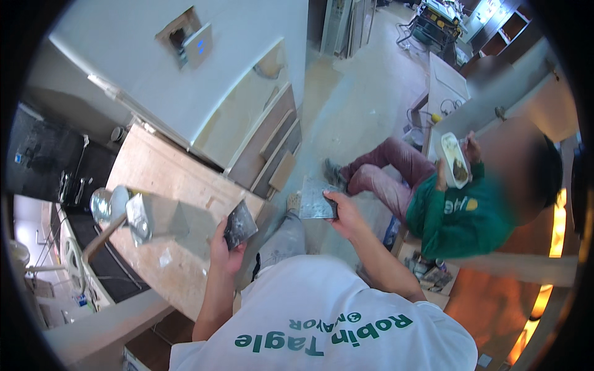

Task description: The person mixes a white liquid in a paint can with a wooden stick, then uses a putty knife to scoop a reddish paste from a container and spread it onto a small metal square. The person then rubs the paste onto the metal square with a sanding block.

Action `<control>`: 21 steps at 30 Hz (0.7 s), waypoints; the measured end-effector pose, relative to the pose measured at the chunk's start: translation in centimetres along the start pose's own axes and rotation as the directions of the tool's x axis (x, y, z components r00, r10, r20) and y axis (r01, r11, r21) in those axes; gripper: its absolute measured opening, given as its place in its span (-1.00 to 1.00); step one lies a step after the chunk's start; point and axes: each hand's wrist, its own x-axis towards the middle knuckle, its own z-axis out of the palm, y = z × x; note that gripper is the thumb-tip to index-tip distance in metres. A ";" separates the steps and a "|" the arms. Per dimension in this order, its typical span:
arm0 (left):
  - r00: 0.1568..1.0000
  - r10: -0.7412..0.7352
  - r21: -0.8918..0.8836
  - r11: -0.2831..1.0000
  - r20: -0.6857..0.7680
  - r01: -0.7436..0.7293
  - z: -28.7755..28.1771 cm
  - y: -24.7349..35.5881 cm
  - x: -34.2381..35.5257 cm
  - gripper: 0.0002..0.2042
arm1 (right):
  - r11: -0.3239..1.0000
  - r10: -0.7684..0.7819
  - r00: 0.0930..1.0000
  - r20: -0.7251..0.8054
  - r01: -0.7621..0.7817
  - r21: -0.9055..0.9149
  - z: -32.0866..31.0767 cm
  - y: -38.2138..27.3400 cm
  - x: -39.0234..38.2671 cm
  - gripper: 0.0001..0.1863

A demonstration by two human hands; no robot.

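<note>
Dark square plate [242, 225] juts rightward from the left grip [223, 252].

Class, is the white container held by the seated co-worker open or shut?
Open: no lid covers the white container; white and brown contents show.

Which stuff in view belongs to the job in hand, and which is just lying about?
In use, judging by the hands:
dark square metal plate, in the left hand
grey flat metal plate, in the right hand

Probably just lying about, untouched by either hand:
crinkled silvery package, on the pale wooden tabletop
flat brown rectangular panels, beside the white wall
</note>
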 end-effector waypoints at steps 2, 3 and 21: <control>0.999 0.029 0.005 1.000 0.017 -0.029 3.4 1.2 3.9 -0.86 | 1.000 0.011 0.999 -0.034 -0.011 -0.009 0.6 -3.3 4.3 -0.75; 0.998 0.055 0.031 0.998 0.013 -0.055 5.4 1.5 5.9 -0.86 | 1.000 0.003 0.996 -0.094 -0.006 -0.026 1.0 -4.7 6.2 -0.77; 0.950 0.078 0.583 0.773 0.303 -0.249 46.3 1.1 40.6 -0.65 | 0.896 -0.441 0.877 -0.191 0.444 -0.027 3.1 -37.7 29.4 -0.57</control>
